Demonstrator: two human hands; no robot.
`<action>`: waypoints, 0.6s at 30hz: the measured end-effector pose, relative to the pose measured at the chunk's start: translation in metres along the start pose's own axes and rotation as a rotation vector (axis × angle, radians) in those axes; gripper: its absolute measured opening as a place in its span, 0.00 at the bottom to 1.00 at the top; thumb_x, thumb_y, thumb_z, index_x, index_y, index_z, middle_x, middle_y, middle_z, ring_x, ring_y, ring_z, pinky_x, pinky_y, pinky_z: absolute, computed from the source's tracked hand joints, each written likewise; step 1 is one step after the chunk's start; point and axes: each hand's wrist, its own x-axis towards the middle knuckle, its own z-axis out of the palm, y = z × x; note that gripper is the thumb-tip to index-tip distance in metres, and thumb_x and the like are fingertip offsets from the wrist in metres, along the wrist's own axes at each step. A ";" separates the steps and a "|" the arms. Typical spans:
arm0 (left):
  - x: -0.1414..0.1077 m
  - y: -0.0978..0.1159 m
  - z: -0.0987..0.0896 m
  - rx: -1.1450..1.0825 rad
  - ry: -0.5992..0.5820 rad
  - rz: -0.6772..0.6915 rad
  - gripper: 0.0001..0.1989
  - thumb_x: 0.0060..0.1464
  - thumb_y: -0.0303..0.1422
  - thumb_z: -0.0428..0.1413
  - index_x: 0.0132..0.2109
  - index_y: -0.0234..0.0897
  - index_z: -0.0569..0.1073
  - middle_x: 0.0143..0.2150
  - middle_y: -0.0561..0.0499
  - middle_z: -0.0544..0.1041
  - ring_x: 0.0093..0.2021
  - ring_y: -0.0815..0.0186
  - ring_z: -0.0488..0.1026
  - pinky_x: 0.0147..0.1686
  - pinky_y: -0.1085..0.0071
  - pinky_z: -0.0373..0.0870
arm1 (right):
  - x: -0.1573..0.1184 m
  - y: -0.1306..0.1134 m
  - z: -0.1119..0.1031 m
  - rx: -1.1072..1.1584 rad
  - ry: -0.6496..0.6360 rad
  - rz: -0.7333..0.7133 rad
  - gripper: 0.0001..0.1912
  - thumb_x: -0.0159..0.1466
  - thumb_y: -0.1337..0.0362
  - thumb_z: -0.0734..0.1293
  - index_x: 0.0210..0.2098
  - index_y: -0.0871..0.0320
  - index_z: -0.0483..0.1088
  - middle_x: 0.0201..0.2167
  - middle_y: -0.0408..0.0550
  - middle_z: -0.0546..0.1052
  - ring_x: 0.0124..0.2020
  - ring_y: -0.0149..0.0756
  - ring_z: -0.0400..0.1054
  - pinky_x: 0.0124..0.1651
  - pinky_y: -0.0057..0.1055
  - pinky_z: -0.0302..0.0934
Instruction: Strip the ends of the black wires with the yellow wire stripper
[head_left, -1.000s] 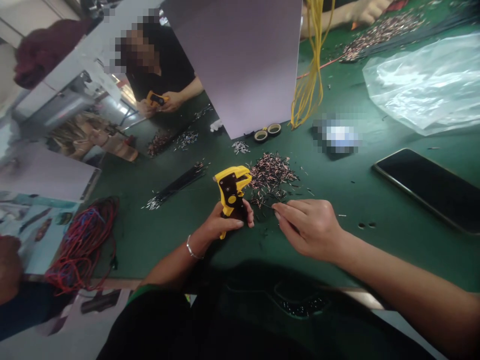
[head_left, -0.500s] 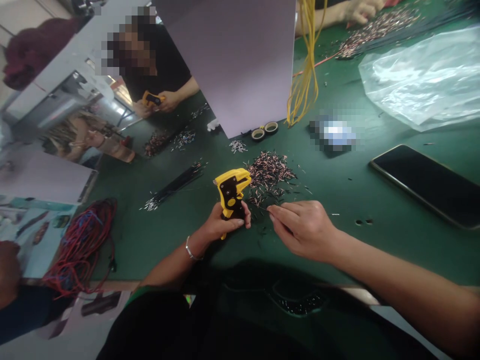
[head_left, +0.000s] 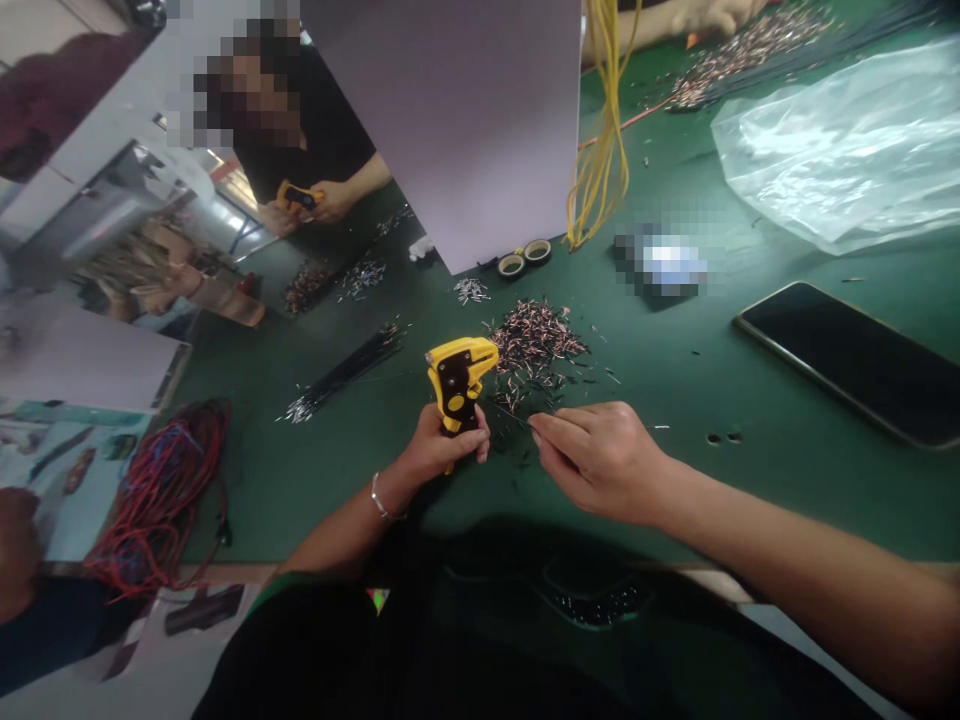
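My left hand (head_left: 446,440) is wrapped round the handle of a yellow and black wire stripper (head_left: 459,375), its jaws pointing right. My right hand (head_left: 600,455), fingers pinched, holds a thin dark wire (head_left: 511,411). One end of the wire sticks out left toward the stripper, and a pale tip shows to the right behind the hand. Just beyond both hands lies a heap of short copper and black wire scraps (head_left: 541,340). To the left rests a bundle of black wires (head_left: 349,368) with silvery ends.
A phone (head_left: 855,360) and a clear plastic bag (head_left: 840,150) lie on the right. Two tape rolls (head_left: 523,258) sit by a pale upright panel (head_left: 465,130), near hanging yellow wires (head_left: 600,140). Red wires (head_left: 165,500) are coiled left. Co-workers sit across the green table (head_left: 300,510).
The whole view has shifted slightly. My left hand still grips the stripper and my right hand still pinches the wire; both are nearly where they were.
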 end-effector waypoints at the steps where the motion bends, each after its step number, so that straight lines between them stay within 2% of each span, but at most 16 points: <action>1: 0.000 0.000 0.001 0.002 0.022 -0.010 0.13 0.50 0.35 0.67 0.34 0.32 0.72 0.23 0.52 0.74 0.22 0.68 0.72 0.26 0.69 0.70 | 0.000 0.000 0.000 0.000 -0.001 -0.001 0.13 0.64 0.74 0.61 0.26 0.63 0.73 0.21 0.49 0.75 0.19 0.34 0.68 0.23 0.34 0.58; 6: 0.001 0.000 0.007 -0.005 0.117 -0.040 0.16 0.48 0.38 0.68 0.30 0.33 0.70 0.17 0.56 0.69 0.15 0.71 0.66 0.17 0.73 0.65 | -0.001 0.000 0.002 0.003 -0.005 0.006 0.12 0.64 0.74 0.61 0.27 0.63 0.73 0.21 0.49 0.75 0.19 0.34 0.68 0.24 0.33 0.59; 9: 0.001 0.003 0.011 -0.038 0.138 -0.044 0.17 0.47 0.38 0.67 0.29 0.33 0.68 0.15 0.57 0.67 0.13 0.72 0.64 0.16 0.74 0.63 | -0.001 0.000 0.003 0.018 0.008 0.002 0.12 0.65 0.74 0.60 0.28 0.63 0.73 0.21 0.49 0.76 0.19 0.34 0.69 0.23 0.33 0.59; 14: 0.004 0.011 0.012 -0.226 0.038 -0.077 0.14 0.44 0.34 0.67 0.32 0.31 0.71 0.19 0.53 0.71 0.17 0.68 0.69 0.21 0.69 0.68 | -0.001 0.004 0.002 0.061 0.032 0.054 0.12 0.65 0.74 0.60 0.33 0.63 0.75 0.23 0.50 0.78 0.22 0.35 0.71 0.25 0.32 0.62; 18: 0.007 0.016 0.003 -0.349 -0.116 -0.105 0.12 0.41 0.31 0.65 0.34 0.30 0.74 0.22 0.49 0.74 0.22 0.63 0.73 0.26 0.63 0.72 | 0.001 0.013 -0.005 0.215 0.084 0.143 0.12 0.67 0.70 0.60 0.36 0.60 0.77 0.26 0.49 0.80 0.23 0.33 0.72 0.26 0.31 0.65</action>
